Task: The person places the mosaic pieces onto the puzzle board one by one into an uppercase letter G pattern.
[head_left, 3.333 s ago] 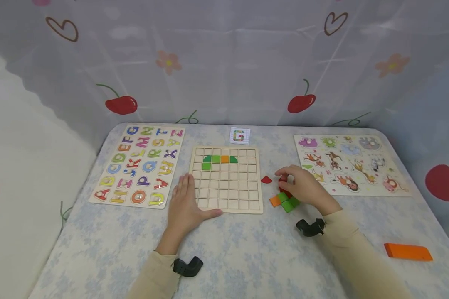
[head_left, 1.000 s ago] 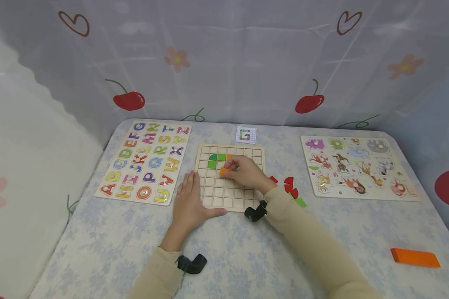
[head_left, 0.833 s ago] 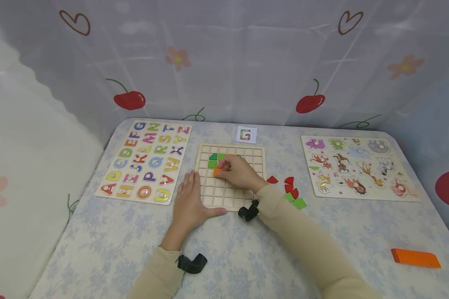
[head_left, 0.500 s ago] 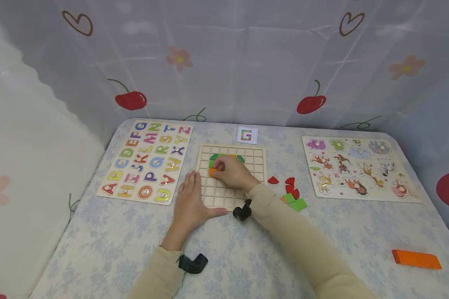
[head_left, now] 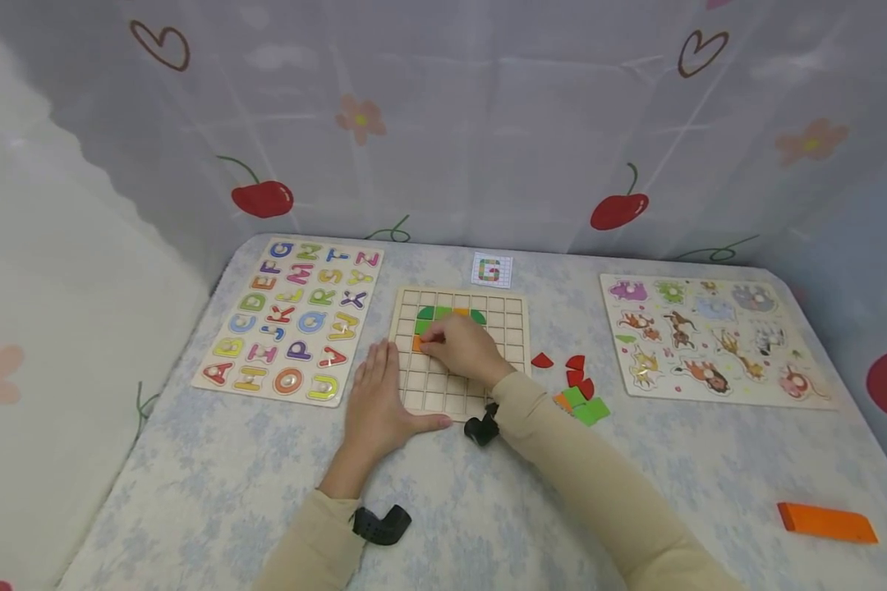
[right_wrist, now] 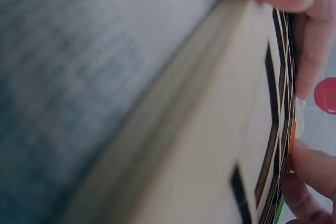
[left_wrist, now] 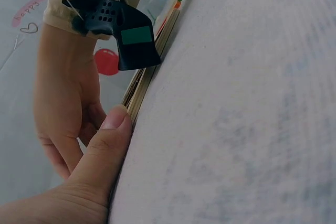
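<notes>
My right hand pinches an orange square tile at the left side of the wooden grid board. In the right wrist view, the thumb and a finger are right at that orange tile's edge, low against the board. Just behind it on the board sits a green square tile. The row beyond holds a green quarter-round, a green square, an orange square and another green quarter-round. My left hand rests along the board's left edge, thumb stretched to its front edge.
Red wedge pieces, green squares and an orange tile lie right of the board. A card with a G lies behind it. Alphabet board left, animal board right, orange block front right.
My right hand has come from the loose pieces to the board with an orange tile, then moved left to the cell in front of the green square. The left hand has stayed at the board's edge.
</notes>
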`<state>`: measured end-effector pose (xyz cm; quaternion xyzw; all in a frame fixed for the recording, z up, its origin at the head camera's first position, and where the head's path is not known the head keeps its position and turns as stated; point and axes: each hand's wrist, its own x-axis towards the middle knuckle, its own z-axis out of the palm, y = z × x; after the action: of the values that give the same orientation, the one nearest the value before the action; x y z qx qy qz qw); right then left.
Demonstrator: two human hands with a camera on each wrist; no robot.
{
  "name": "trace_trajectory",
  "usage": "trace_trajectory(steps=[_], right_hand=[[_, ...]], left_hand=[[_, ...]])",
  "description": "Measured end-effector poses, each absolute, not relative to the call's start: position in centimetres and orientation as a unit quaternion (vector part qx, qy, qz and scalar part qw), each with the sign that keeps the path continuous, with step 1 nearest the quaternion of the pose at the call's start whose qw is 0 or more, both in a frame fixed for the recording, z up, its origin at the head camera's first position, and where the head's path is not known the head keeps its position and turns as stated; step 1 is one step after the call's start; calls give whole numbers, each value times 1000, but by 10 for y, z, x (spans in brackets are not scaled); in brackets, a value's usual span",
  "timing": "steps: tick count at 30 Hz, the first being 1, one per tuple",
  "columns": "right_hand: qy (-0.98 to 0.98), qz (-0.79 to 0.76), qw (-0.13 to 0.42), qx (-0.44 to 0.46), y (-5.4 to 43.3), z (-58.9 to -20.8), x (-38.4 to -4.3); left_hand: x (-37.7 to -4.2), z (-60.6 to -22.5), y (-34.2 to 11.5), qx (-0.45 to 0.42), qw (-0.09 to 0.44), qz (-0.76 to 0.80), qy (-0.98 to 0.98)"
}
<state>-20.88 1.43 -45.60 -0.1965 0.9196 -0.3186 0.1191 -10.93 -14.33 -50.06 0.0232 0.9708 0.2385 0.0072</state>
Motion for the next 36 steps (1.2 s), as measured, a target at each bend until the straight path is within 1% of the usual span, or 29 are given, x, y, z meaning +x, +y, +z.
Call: trace_trajectory(steps=[5,9,16,23,26,32,36], right_hand=[[916,-310,126,-221,24,-447,-205],[912,-320,141,-216,44,-436,-199],[908,-330,163,-199,107,-429,-186],[922,-288,148,-214,180,-434,-166],[928,-276,147,-203,202,-435,-157],[933,-251,169,-195,223,-438,-144],[934,-248,170,-194,226,-441,-142]], left_hand=[[-111,-499,-143,23,10,238,971],[-111,-499,-142,20,8,240,971],[-111,-499,-143,14,9,240,971],[-109,-500,-143,18,1,250,968],[-109,-500,-143,17,2,247,969],[-109,-499,-142,17,6,244,970],[-110,-498,-141,16,7,244,970]])
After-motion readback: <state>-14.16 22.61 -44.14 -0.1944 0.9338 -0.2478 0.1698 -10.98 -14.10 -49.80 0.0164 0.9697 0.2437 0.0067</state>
